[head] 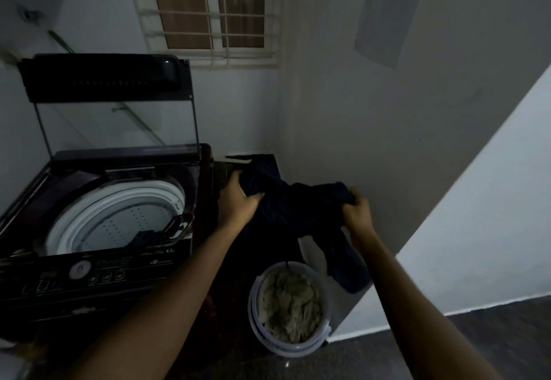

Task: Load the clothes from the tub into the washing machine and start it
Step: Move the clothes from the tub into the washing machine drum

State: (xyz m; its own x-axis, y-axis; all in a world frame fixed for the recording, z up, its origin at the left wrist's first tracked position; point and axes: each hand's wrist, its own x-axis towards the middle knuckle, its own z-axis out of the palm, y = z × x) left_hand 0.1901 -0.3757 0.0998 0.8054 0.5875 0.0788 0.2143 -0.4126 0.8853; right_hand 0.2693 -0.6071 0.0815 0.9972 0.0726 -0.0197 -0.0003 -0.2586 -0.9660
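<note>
Washing machine (98, 260) at left of frame, lid (104, 81) raised, drum (119, 215) exposed for loading; something dark lies inside. Centre: left hand (241, 198) clenched on one end of dark garment (298, 212), right hand (356, 208) gripping the other. Cloth stretched between them above tub (286, 348), probably to untangle it before loading. Pale clothes (290, 302) lie in tub, lower centre.

one camera sits on the person's head. it looks forward and down from close by, with the washing machine (119, 263) on the left and the tub (292, 349) low down.
</note>
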